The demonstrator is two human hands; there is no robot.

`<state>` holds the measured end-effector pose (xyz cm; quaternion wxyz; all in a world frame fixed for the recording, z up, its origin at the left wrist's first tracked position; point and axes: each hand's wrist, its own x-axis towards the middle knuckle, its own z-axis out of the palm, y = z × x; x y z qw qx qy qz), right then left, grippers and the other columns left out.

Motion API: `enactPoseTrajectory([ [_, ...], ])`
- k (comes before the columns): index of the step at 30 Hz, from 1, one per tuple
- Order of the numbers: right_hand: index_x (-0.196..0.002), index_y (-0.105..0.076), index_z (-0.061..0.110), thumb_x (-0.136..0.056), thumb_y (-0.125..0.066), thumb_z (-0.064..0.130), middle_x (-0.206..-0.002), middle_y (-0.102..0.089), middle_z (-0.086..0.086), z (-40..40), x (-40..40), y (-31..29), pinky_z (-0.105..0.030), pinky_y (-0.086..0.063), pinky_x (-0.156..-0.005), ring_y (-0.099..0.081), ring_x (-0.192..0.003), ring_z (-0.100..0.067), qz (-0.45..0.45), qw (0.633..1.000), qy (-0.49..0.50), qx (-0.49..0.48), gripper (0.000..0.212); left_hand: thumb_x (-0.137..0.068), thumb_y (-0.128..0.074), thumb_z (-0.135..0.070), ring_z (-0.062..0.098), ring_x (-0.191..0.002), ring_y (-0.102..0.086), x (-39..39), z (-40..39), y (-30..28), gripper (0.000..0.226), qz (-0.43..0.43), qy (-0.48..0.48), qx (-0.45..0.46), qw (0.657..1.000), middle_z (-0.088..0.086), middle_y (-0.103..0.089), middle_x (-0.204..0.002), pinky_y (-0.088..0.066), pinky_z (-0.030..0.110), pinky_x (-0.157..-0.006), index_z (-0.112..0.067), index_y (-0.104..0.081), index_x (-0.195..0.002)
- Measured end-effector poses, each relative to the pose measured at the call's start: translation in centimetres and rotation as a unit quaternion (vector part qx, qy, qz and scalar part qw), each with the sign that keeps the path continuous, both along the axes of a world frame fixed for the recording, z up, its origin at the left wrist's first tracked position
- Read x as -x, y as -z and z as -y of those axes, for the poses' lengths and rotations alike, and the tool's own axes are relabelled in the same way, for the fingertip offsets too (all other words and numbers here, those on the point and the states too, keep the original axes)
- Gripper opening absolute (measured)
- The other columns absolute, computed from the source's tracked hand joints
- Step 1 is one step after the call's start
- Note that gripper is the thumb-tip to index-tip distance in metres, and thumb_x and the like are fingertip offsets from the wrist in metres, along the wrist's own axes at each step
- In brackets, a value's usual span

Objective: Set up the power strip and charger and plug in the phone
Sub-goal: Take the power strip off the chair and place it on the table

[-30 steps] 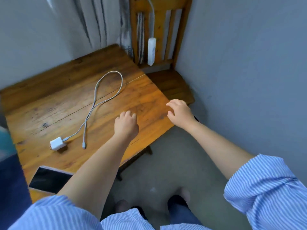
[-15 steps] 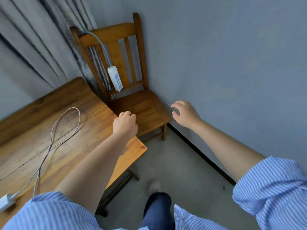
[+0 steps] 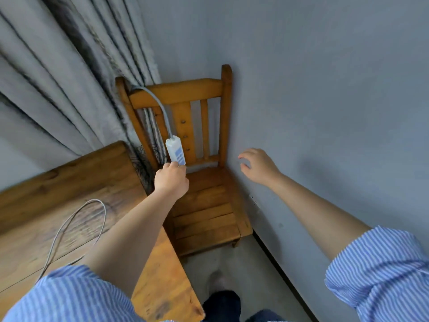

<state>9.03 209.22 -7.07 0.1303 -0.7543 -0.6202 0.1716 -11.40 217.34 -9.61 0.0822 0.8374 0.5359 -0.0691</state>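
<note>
A white power strip [image 3: 175,149] hangs by its grey cord [image 3: 160,108] from the top rail of a wooden chair [image 3: 206,205]. My left hand [image 3: 171,180] is closed around the strip's lower end. My right hand [image 3: 257,167] hovers with its fingers spread close to the grey wall, right of the chair, holding nothing. A white charging cable [image 3: 79,226] loops on the wooden table [image 3: 69,182] at lower left. The charger block and the phone are out of view.
Grey curtains [image 3: 69,77] hang behind the table and chair. The grey wall [image 3: 325,89] runs along the right, with a dark baseboard at the floor. My feet [image 3: 220,298] stand on the grey floor between table and wall.
My view has swung right and up toward the chair. My left hand has reached forward from above the table and closed on the power strip's lower end. The right hand has moved along the wall.
</note>
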Motion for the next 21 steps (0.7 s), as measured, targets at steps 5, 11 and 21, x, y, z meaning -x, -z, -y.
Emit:
enactPoseTrajectory([
  [5, -0.121, -0.052, 0.005, -0.091, -0.046, 0.010, -0.131, -0.053, -0.016, -8.6, -1.5, -1.1, -0.039, -0.036, -0.103, -0.044, -0.122, -0.032, -0.003, 0.999, -0.045, -0.003, 0.031, -0.090, -0.044, -0.021, 0.028, -0.116, -0.047, -0.7, -5.8, 0.3, 0.038, 0.040, -0.074, 0.014, 0.996, 0.011, -0.054, -0.125, -0.048, 0.040, -0.086, -0.010, -0.046, -0.126],
  [11, -0.123, -0.050, 0.005, -0.089, -0.049, 0.008, -0.128, -0.055, -0.016, -17.0, -0.5, -2.3, -0.043, -0.036, -0.101, -0.042, -0.123, -0.033, 0.028, 0.987, -0.109, -0.113, 0.034, -0.090, -0.044, -0.023, 0.027, -0.119, -0.046, -1.6, -9.8, 0.5, 0.038, 0.090, -0.156, 0.021, 0.983, 0.009, -0.052, -0.130, -0.049, 0.039, -0.087, -0.012, -0.045, -0.127],
  [21, -0.132, -0.037, 0.011, -0.095, -0.039, 0.017, -0.135, -0.048, -0.013, -29.7, 0.5, -2.3, -0.044, -0.026, -0.108, -0.041, -0.124, -0.029, 0.104, 0.966, -0.219, -0.088, 0.038, -0.095, -0.041, -0.029, 0.029, -0.108, -0.056, -4.0, -17.7, -1.3, 0.035, 0.291, -0.312, 0.009, 0.905, 0.014, -0.059, -0.121, -0.051, 0.041, -0.079, -0.007, -0.048, -0.122],
])
